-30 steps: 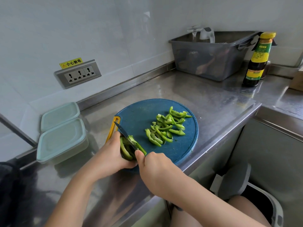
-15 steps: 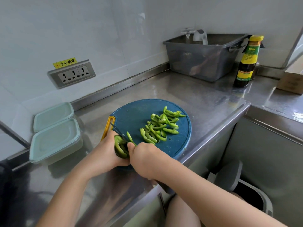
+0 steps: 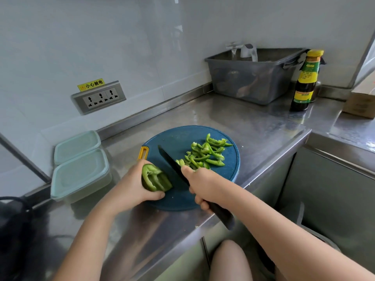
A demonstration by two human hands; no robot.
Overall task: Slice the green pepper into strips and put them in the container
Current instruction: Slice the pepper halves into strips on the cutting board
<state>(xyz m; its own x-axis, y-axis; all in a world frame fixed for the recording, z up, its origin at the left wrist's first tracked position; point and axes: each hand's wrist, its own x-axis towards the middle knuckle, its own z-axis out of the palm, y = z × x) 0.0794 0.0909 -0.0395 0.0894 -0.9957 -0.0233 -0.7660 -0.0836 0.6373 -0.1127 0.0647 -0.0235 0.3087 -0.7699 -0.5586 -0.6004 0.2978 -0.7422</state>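
Observation:
A round blue cutting board (image 3: 178,138) lies on the steel counter. My left hand (image 3: 132,183) grips an uncut piece of green pepper (image 3: 155,178) at the board's near left edge. My right hand (image 3: 200,185) holds a black knife (image 3: 172,162), its blade lifted and pointing away, between the pepper piece and a pile of cut pepper strips (image 3: 205,154) on the board's right half. A pale green container (image 3: 80,175) stands to the left of the board, with another like it (image 3: 77,146) behind it.
A grey plastic tub (image 3: 253,78) sits at the back under a tap. A dark sauce bottle with a yellow cap (image 3: 305,82) stands to its right, and a cardboard box (image 3: 359,102) beyond. A wall socket (image 3: 98,98) is behind. The counter edge runs close to the board.
The knife has come off the pepper and moved right with a fresh strip pushed toward the pile. My left hand has turned the pepper piece so that its cut inside faces up.

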